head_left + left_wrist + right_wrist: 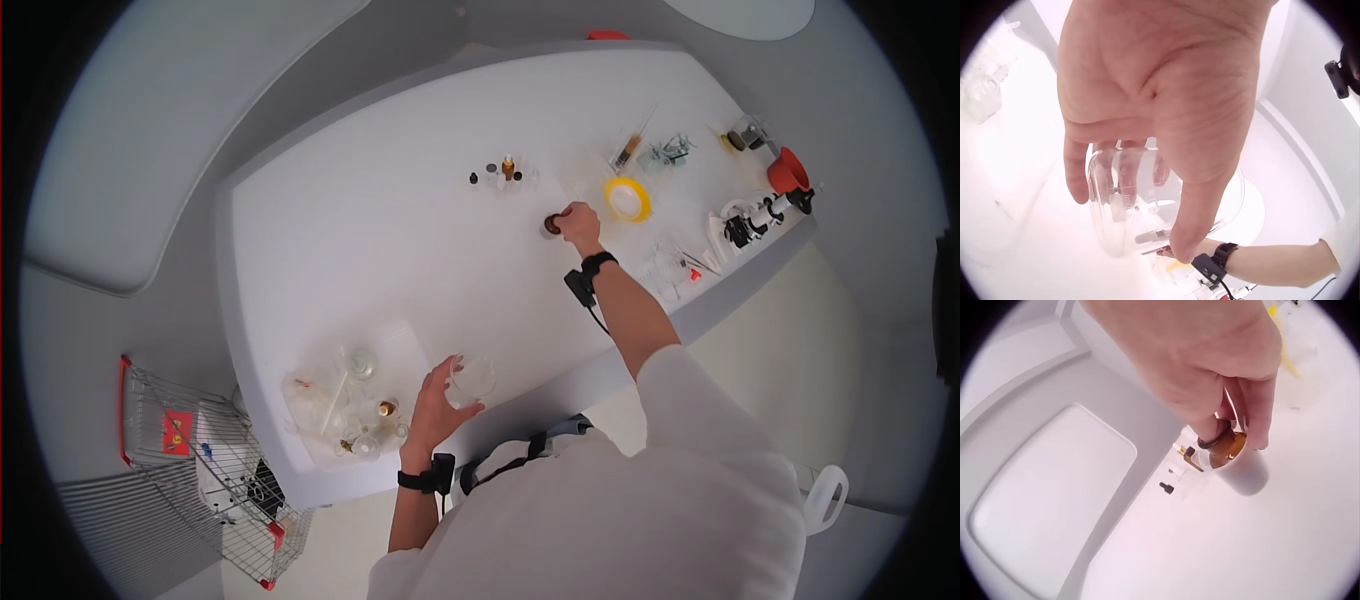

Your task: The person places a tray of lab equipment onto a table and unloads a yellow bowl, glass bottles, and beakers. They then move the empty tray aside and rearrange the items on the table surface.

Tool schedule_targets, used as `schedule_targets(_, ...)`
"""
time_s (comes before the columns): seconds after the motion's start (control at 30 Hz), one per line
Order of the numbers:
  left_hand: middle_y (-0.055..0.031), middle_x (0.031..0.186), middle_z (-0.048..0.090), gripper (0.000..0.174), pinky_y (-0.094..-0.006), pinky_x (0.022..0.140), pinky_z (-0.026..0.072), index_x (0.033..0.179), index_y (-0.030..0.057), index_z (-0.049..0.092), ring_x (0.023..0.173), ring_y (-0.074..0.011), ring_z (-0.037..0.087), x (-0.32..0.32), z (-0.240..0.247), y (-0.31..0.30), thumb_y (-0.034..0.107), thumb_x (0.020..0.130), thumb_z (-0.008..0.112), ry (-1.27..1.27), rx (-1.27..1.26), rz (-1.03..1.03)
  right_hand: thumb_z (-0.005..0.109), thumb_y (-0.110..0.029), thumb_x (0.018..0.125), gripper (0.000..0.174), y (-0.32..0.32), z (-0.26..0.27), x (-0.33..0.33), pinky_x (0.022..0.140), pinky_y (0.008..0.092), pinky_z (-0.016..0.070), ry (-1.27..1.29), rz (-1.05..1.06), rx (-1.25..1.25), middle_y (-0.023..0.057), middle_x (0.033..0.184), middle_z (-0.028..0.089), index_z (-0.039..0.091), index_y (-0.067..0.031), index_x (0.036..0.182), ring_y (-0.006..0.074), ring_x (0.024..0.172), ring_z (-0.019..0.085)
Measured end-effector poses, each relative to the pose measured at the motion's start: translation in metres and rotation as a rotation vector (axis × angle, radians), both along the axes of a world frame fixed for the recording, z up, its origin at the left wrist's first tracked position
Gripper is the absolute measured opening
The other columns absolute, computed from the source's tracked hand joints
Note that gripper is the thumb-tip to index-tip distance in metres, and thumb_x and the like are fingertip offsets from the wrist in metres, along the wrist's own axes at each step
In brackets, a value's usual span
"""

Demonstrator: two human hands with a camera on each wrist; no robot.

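A clear glass beaker (474, 380) with printed markings is gripped by the left hand (437, 412) near the table's front edge. In the left wrist view the thumb and fingers of the left hand (1163, 94) curl round the glass (1107, 206). The right hand (581, 227) pinches the neck of a brown bottle with a white label, farther back on the table. Seen from the right wrist, that bottle (1229, 453) leans in the fingers of the right hand (1210, 369); its white lower part (1249, 475) faces the table.
Small bottles (508, 168) and black caps stand at the back. To the right are a yellow ring (628, 200), a microscope (750, 225) and a red bowl (788, 171). A tray (405, 340) with glassware lies at the left, a wire cart (215, 470) beyond the table edge.
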State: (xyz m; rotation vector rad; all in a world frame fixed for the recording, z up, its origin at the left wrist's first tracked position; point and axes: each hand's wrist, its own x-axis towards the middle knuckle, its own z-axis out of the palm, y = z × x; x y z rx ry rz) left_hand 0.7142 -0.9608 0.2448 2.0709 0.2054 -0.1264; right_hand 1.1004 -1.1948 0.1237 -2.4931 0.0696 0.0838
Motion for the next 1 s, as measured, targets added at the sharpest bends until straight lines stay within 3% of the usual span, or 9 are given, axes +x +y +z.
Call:
schedule_targets(0.03, -0.0135, 0.132, 0.058, 0.091, -0.0416, 0.097, 0.0519, 0.143, 0.0091, 0.043, 0.122, -0.0315, 0.054, 0.000, 0.000, 0.000, 0.011, 0.065, 0.089, -0.009, 0.005, 0.028, 0.072, -0.024, 0.070, 0.023, 0.004, 0.001, 0.017, 0.080, 0.0444, 0.0565, 0.059, -0.036, -0.013, 0.0195, 0.090, 0.072, 0.071, -0.0057, 0.084, 0.0375, 0.088, 0.069)
schedule_targets(0.13, -0.0138, 0.130, 0.059, 0.092, -0.0415, 0.095, 0.0534, 0.143, 0.0097, 0.042, 0.121, -0.0310, 0.056, 0.001, -0.006, 0.000, 0.011, 0.064, 0.089, -0.017, 0.017, 0.078, 0.071, -0.024, 0.072, 0.028, 0.011, -0.003, 0.055, 0.083, 0.0451, 0.0565, 0.101, -0.115, -0.023, 0.0226, 0.095, 0.071, 0.071, -0.0026, 0.089, 0.0396, 0.092, 0.069)
schedule_targets(0.2, -0.0136, 0.129, 0.060, 0.093, -0.0418, 0.094, 0.0541, 0.144, 0.0098, 0.041, 0.121, -0.0307, 0.056, 0.002, -0.010, 0.001, 0.012, 0.064, 0.090, 0.014, 0.038, 0.098, 0.071, -0.024, 0.073, 0.031, 0.005, -0.016, 0.075, 0.085, 0.0456, 0.0560, 0.174, -0.052, -0.024, 0.0249, 0.100, 0.071, 0.070, 0.0001, 0.094, 0.0408, 0.096, 0.068)
schedule_targets(0.33, -0.0131, 0.130, 0.060, 0.092, -0.0421, 0.095, 0.0533, 0.143, 0.0103, 0.042, 0.121, -0.0285, 0.057, 0.009, -0.013, 0.001, 0.011, 0.065, 0.090, 0.041, 0.011, 0.103, 0.066, -0.023, 0.078, 0.032, 0.004, -0.020, 0.074, 0.085, 0.0456, 0.0556, 0.249, -0.050, -0.028, 0.0253, 0.102, 0.070, 0.068, 0.0000, 0.101, 0.0408, 0.098, 0.068)
schedule_targets(0.43, -0.0124, 0.131, 0.060, 0.091, -0.0423, 0.095, 0.0526, 0.143, 0.0106, 0.043, 0.121, -0.0262, 0.058, 0.021, -0.017, 0.001, 0.012, 0.066, 0.090, 0.047, 0.001, 0.075, 0.063, -0.024, 0.083, 0.032, 0.004, -0.010, 0.054, 0.085, 0.0447, 0.0546, -0.034, 0.023, -0.124, 0.0213, 0.107, 0.069, 0.064, -0.0052, 0.109, 0.0370, 0.101, 0.066)
schedule_targets(0.53, -0.0122, 0.131, 0.059, 0.091, -0.0419, 0.095, 0.0526, 0.143, 0.0103, 0.042, 0.121, -0.0260, 0.058, 0.033, -0.019, 0.000, 0.012, 0.066, 0.090, 0.035, 0.017, 0.025, 0.065, -0.030, 0.086, 0.032, -0.008, -0.011, 0.046, 0.085, 0.0445, 0.0546, -0.043, 0.175, -0.260, 0.0183, 0.109, 0.066, 0.064, -0.0081, 0.110, 0.0341, 0.102, 0.065)
schedule_targets(0.73, -0.0116, 0.133, 0.058, 0.091, -0.0408, 0.095, 0.0525, 0.144, 0.0094, 0.042, 0.121, -0.0268, 0.058, 0.049, -0.012, 0.005, 0.014, 0.067, 0.090, 0.003, 0.053, -0.019, 0.071, -0.038, 0.085, 0.037, -0.008, -0.007, 0.046, 0.084, 0.0438, 0.0550, -0.103, 0.201, -0.251, 0.0157, 0.103, 0.063, 0.065, -0.0090, 0.108, 0.0324, 0.101, 0.064)
schedule_targets(0.87, -0.0139, 0.132, 0.058, 0.091, -0.0417, 0.095, 0.0536, 0.142, 0.0086, 0.042, 0.122, -0.0312, 0.056, 0.049, -0.012, 0.006, 0.013, 0.065, 0.090, 0.036, 0.015, -0.001, 0.071, -0.034, 0.085, 0.034, -0.003, -0.009, 0.054, 0.083, 0.0433, 0.0550, -0.100, 0.238, -0.271, 0.0156, 0.102, 0.062, 0.065, -0.0067, 0.104, 0.0323, 0.101, 0.064)
schedule_targets(1.0, -0.0138, 0.130, 0.060, 0.090, -0.0418, 0.094, 0.0537, 0.143, 0.0090, 0.042, 0.122, -0.0304, 0.056, 0.042, -0.014, 0.009, 0.013, 0.065, 0.089, 0.045, 0.019, 0.007, 0.071, -0.027, 0.079, 0.029, 0.015, 0.011, 0.046, 0.079, 0.0423, 0.0554, -0.285, 0.194, -0.184, 0.0140, 0.098, 0.061, 0.063, -0.0038, 0.093, 0.0319, 0.095, 0.064)
